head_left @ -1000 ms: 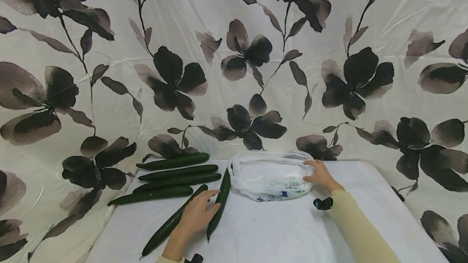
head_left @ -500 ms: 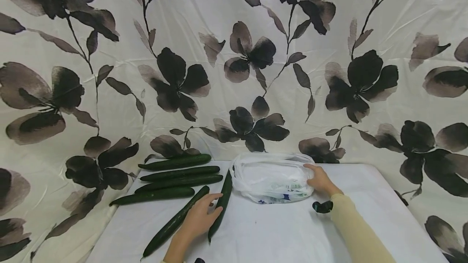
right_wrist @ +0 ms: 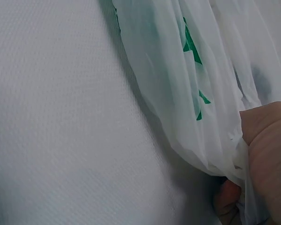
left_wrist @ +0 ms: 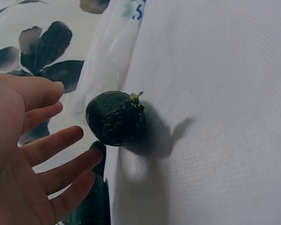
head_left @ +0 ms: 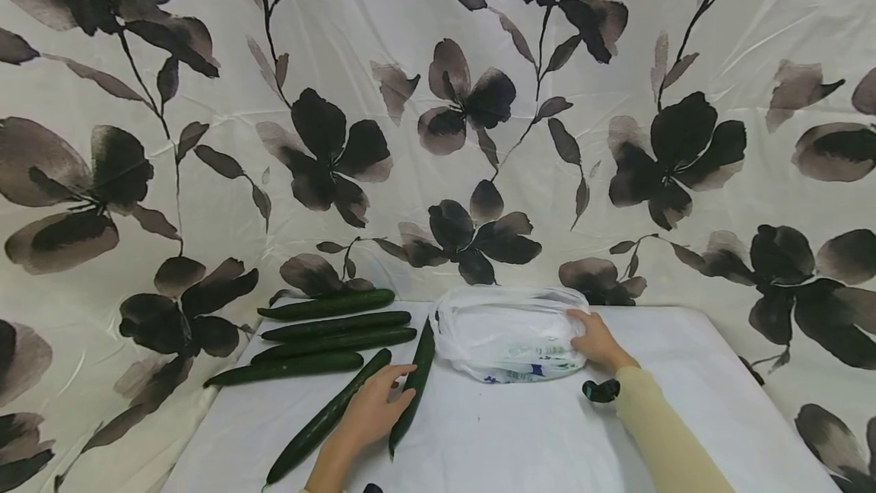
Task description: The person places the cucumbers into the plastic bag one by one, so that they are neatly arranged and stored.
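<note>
My left hand (head_left: 369,409) hovers over the table between two cucumbers, its fingers spread and holding nothing. One dark green cucumber (head_left: 419,383) lies just right of it; in the left wrist view that cucumber's stem end (left_wrist: 114,118) sits apart from the fingertips. Another cucumber (head_left: 308,440) slants partly beneath the hand. At the back of the table lies a white plastic bag (head_left: 506,333) with green and blue print, its mouth spread. My right hand (head_left: 597,341) pinches the bag's right edge, and the right wrist view shows the thumb and fingers on the gathered plastic (right_wrist: 201,117).
Several more cucumbers (head_left: 335,339) lie side by side at the table's back left. White cloth covers the table (head_left: 520,440). A floral curtain (head_left: 547,135) hangs right behind the table's back edge. Dark wrist bands (head_left: 601,391) sit by the sleeves.
The view shifts slightly. Both hands stay nearly in place, the left fingers still spread beside the cucumber and the right hand still on the bag's edge.
</note>
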`<action>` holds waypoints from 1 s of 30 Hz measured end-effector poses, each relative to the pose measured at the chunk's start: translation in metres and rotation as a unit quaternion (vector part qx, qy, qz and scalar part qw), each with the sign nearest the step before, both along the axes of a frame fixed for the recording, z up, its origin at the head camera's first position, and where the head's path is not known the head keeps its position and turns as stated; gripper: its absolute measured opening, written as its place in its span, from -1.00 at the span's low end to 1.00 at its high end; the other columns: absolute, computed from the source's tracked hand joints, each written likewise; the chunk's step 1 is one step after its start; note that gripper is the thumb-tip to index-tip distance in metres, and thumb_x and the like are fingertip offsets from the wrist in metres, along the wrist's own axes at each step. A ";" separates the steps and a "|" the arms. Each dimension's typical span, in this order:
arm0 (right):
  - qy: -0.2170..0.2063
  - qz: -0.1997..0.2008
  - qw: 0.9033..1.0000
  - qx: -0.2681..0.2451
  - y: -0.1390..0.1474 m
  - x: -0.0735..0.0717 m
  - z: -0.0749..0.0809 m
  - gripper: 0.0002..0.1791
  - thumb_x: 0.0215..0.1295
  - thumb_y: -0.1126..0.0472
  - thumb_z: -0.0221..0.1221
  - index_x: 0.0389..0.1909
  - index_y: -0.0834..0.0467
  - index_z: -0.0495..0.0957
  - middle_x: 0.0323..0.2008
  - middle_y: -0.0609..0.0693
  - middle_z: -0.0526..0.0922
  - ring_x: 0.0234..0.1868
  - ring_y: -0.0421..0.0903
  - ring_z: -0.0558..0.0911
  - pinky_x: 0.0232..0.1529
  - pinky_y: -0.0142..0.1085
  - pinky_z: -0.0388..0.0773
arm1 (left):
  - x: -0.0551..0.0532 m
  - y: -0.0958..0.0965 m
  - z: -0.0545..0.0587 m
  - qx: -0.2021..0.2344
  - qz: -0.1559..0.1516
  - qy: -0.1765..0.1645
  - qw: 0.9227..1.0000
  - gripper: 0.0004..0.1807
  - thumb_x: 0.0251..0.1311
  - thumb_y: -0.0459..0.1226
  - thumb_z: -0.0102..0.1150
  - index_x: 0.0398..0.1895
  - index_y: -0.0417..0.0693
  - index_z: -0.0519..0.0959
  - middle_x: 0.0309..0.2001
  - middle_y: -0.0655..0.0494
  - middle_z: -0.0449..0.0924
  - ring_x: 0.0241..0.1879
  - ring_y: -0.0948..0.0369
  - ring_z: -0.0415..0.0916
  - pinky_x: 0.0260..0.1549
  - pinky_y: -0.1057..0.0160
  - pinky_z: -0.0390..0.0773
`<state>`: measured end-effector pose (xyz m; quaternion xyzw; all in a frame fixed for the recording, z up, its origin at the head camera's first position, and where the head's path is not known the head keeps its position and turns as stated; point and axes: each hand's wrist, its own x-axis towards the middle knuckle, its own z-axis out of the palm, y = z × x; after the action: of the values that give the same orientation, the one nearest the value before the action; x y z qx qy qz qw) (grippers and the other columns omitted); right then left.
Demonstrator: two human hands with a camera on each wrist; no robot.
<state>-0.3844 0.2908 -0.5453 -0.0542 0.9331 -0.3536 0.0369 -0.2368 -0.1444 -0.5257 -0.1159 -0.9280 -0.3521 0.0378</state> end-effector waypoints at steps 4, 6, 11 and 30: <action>-0.015 0.008 1.000 0.012 -0.003 -0.003 0.004 -0.18 0.12 0.42 0.16 0.44 0.29 0.10 0.32 0.53 0.00 0.32 0.47 0.10 0.26 0.34 -0.02 | -0.001 0.000 0.000 0.011 -0.007 0.002 1.000 -0.55 0.33 -0.14 0.18 0.27 0.07 0.48 0.21 0.07 0.46 0.05 0.02 0.53 -0.10 -0.11 0.52; -0.023 0.011 0.999 0.018 -0.003 -0.003 0.005 -0.16 0.13 0.42 0.15 0.46 0.29 0.06 0.35 0.54 -0.08 0.34 0.50 0.04 0.26 0.35 -0.05 | -0.001 0.000 -0.001 0.016 -0.011 0.003 1.000 -0.54 0.33 -0.14 0.18 0.28 0.07 0.47 0.21 0.07 0.46 0.07 0.01 0.52 -0.09 -0.12 0.52; -0.033 0.029 0.998 0.035 -0.003 -0.003 0.006 -0.14 0.11 0.39 0.17 0.46 0.31 0.03 0.36 0.58 -0.17 0.35 0.54 -0.05 0.24 0.37 -0.08 | -0.002 -0.001 -0.005 0.015 -0.010 0.008 1.000 -0.55 0.33 -0.14 0.18 0.27 0.06 0.48 0.21 0.08 0.45 0.14 0.01 0.46 -0.01 -0.16 0.47; -0.039 0.078 0.996 0.005 0.007 -0.001 0.002 0.30 -0.19 0.01 0.57 0.47 0.32 -0.05 0.35 0.50 -0.08 0.35 0.45 -0.01 0.25 0.38 -0.12 | 0.002 -0.006 -0.006 0.036 -0.024 0.006 0.999 -0.57 0.33 -0.18 0.18 0.25 0.01 0.49 0.19 0.08 0.46 0.11 0.00 0.48 0.00 -0.10 0.48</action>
<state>-0.3856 0.2975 -0.5430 -0.1129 0.9255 -0.3471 0.1009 -0.2344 -0.1507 -0.5319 -0.1387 -0.9116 -0.3850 0.0387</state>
